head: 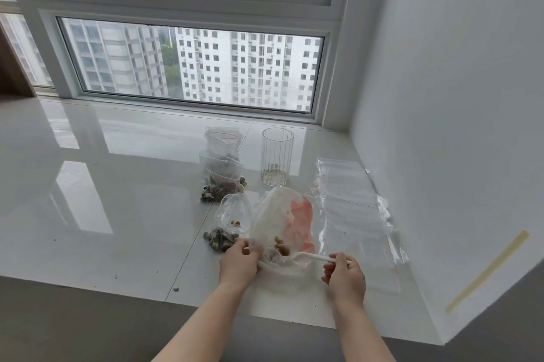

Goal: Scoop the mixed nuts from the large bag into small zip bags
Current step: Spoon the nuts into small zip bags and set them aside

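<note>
You find no legible text, label, brand, number or sign anywhere in the head view. The large bag (282,223) shows an orange-red patch, but you cannot make out any lettering on it. The small zip bags (223,167) and the glass (277,157) carry no print that you can read.

Both forearms bare, left hand (239,262) and right hand (345,276) ungloved.
</note>
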